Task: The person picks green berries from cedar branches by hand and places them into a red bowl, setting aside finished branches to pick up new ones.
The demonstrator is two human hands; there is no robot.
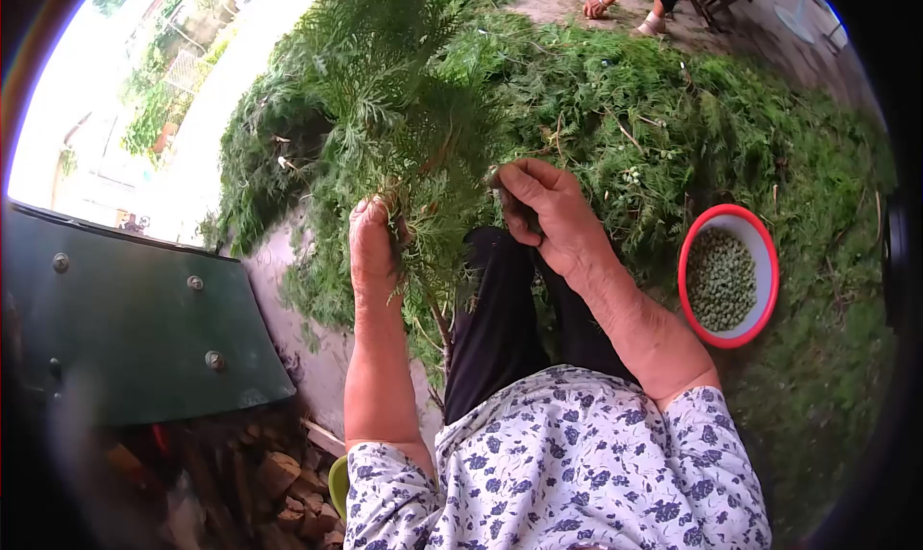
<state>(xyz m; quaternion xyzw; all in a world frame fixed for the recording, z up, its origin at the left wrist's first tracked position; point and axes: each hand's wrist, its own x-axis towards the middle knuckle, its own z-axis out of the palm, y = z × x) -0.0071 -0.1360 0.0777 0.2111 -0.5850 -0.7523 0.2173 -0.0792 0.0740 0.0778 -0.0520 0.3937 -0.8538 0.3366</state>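
My left hand point(373, 231) is closed around a leafy green conifer branch point(413, 127), which looks like arborvitae and stands upright before my knees. Foliage covers part of the fingers. To the right of the branch, my right hand point(550, 209) has its thumb and fingers pinched together at the edge of the sprays. Whatever lies between those fingertips is too small to make out. A red-rimmed basin point(733, 341) with a pale inside sits to the right, holding many small round green cones point(719, 279).
Cut conifer branches point(663, 117) lie heaped ahead and to the right. A dark green panel with bolts point(144, 329) stands at left, above broken wood pieces point(288, 483). Another person's hand point(596, 8) reaches toward the ground at the top right.
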